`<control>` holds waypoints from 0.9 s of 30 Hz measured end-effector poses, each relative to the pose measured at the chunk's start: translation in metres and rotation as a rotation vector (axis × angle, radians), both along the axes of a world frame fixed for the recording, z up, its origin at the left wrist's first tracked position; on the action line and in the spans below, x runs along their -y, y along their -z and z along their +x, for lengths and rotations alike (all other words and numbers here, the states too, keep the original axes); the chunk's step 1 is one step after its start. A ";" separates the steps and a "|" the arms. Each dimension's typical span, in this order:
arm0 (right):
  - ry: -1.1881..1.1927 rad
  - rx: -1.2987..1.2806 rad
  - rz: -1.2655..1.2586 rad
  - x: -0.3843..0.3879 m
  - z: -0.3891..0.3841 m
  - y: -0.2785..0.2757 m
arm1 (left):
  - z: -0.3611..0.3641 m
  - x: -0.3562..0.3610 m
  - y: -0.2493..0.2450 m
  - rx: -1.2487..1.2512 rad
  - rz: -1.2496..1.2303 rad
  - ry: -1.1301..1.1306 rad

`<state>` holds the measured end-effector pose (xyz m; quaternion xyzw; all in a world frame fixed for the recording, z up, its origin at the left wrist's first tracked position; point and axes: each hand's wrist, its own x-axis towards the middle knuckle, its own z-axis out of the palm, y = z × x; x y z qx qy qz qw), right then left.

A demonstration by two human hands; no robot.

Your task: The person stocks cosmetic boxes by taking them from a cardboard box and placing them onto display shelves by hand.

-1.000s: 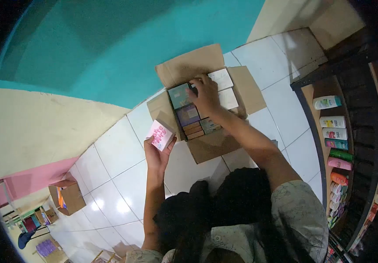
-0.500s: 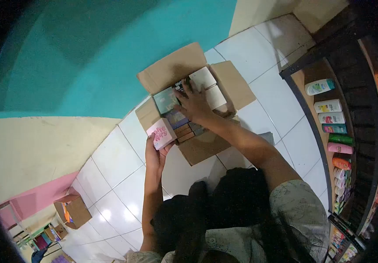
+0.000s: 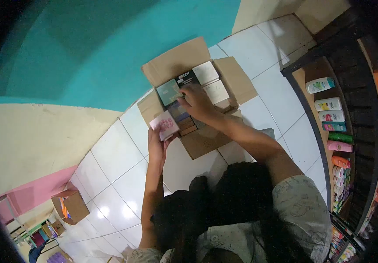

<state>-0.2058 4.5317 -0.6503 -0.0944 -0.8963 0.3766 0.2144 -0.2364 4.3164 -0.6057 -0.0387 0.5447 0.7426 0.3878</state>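
Observation:
My left hand [image 3: 156, 142] grips a small pale pink box [image 3: 164, 124] with pink lettering, at the near left corner of an open cardboard box [image 3: 206, 141]. Over the middle of that carton is my right hand [image 3: 196, 101], its fingers curled inward; whatever they may hold is hidden. Just beyond the fingers lie a pale green box [image 3: 167, 91] and a black box [image 3: 186, 79] with white lettering. Two white boxes, one farther back [image 3: 205, 72] and one nearer [image 3: 216, 91], fill the right side. Small brown boxes [image 3: 187, 127] sit at the near side, partly covered.
A shelf [image 3: 301, 94] with several bottles [image 3: 329, 104] curves along the right. The carton's flaps stand outward on the white tile floor [image 3: 114, 171], close to the teal wall [image 3: 105, 52]. Another cardboard box [image 3: 76, 207] is at the lower left.
My right hand's spread fingers have curled in, uncovering more of the black box. My left hand has tilted the pink box flatter and shifted it slightly right.

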 end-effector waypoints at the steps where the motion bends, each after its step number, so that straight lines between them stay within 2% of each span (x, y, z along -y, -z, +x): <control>1: -0.071 0.109 -0.235 0.004 0.007 -0.014 | -0.003 -0.004 0.001 -0.013 -0.004 0.000; 2: -0.140 0.220 -0.468 0.007 0.012 -0.021 | -0.005 -0.010 0.001 -0.026 -0.007 0.002; 3: -0.143 0.191 -0.484 0.012 0.014 -0.015 | -0.006 -0.018 0.001 0.010 0.039 -0.007; 6: -0.102 0.165 -0.465 0.015 0.018 0.004 | -0.017 -0.024 0.028 -0.104 -0.161 0.117; 9: -0.015 0.206 -0.307 0.011 0.023 0.004 | -0.007 -0.031 0.038 -0.733 -0.386 0.269; 12: -0.008 0.125 -0.117 0.008 0.020 0.010 | 0.018 -0.038 0.005 -1.338 -0.853 0.268; 13: -0.007 0.117 -0.064 0.012 0.021 0.006 | 0.014 -0.037 0.008 -1.494 -0.919 0.304; 16: -0.055 0.170 0.049 0.018 0.028 -0.011 | 0.005 -0.032 0.012 -1.503 -1.027 0.515; 21: -0.154 0.168 0.216 0.009 0.029 -0.002 | -0.009 -0.034 0.028 -1.594 -1.087 0.528; 27: -0.192 0.172 0.430 -0.002 0.033 -0.002 | -0.023 -0.043 0.008 -1.599 -1.209 0.646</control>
